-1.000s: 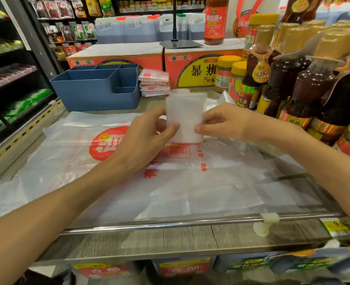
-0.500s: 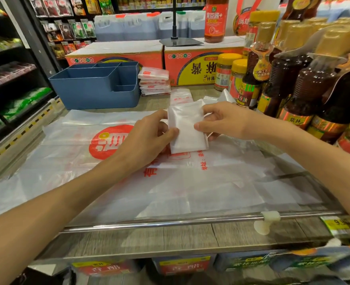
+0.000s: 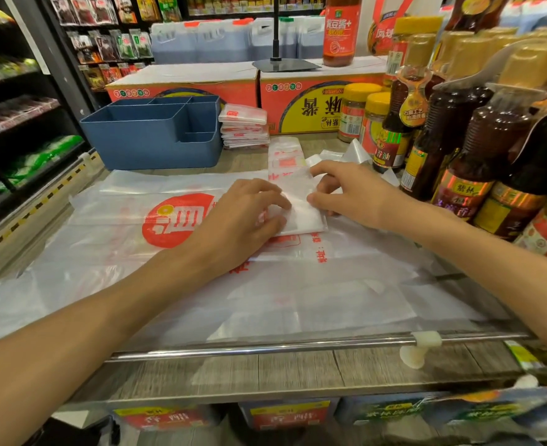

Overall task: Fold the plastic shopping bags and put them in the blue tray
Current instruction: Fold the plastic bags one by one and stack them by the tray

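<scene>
- Your left hand (image 3: 249,217) lies palm down on the folded bag (image 3: 301,214), fingers bent over its left edge and thumb tucked along its near side, so that grip has hold of the packet.
- Your right hand (image 3: 346,191) meets it from the right; the fingertips (image 3: 312,198) press onto the packet's top and right edge, fingers only slightly bent, more pressing than clasping.
- The folded bag is a small white rectangle, lying flat on the spread bags (image 3: 201,284) between your two hands.
- Those spread bags, clear plastic with a red round logo, cover most of the desk (image 3: 265,371) from the left edge to the bottles.
- Just beyond your right hand lies a partly folded bag (image 3: 285,156) with red print, and some loose crumpled plastic (image 3: 352,154) beside it.
- The blue tray (image 3: 156,146) stands at the far left of the desk, well apart from your hands; I can see nothing in its compartments from this angle.
- A stack of folded bags (image 3: 245,128) sits just right of the tray, outside it, touching or nearly touching its wall.
- Dark sauce bottles (image 3: 478,149) crowd the right side, and red cartons (image 3: 301,101) line the far edge.
- A metal rail (image 3: 265,347) runs along the desk's near side.
</scene>
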